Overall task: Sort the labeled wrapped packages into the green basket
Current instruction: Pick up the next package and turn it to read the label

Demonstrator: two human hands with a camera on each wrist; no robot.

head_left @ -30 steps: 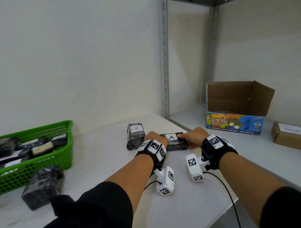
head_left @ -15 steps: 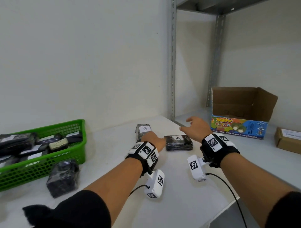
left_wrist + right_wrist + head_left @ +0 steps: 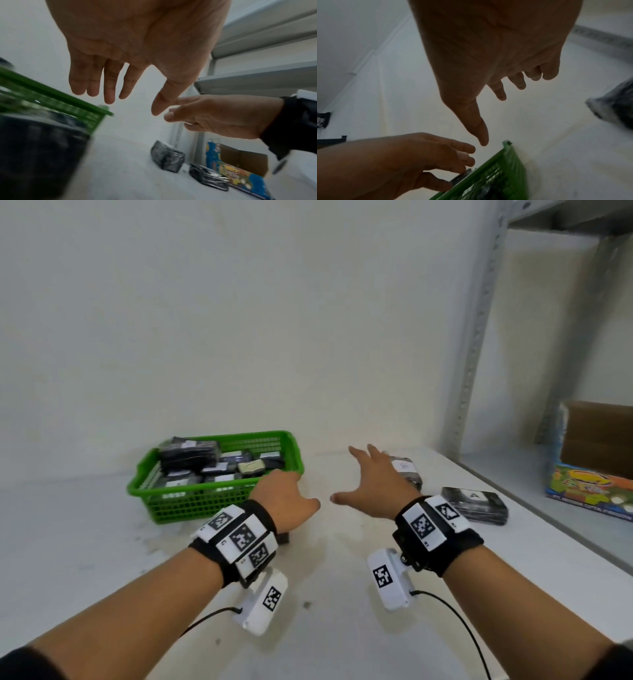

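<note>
Left hand point(image 3: 286, 499) at 9 o'clock of centre, fingers straight and loosely spread, empty, hovering over a black wrapped package point(image 3: 34, 155) lying on the table just outside the near corner of the green basket point(image 3: 219, 508). Right hand point(image 3: 375, 484) at 3 o'clock of it, fingers fanned wide, gripping nothing, hanging above the bare white table point(image 3: 342, 628).

Beyond the right hand, toward 1 o'clock, a blocky wrapped package point(image 3: 406, 470) with a white label too blurred to read; at 3 o'clock a flatter package marked A point(image 3: 476, 505). Both well apart from the basket, already heaped with similar bundles.

Probably light and fairly stiff inside, skinned in glossy crinkled film, so likely slippery. Best taken across the short sides, thumb against fingers, squeezing the body rather than the loose wrap. Farther right, a cardboard carton point(image 3: 596, 460) on metal shelving.
</note>
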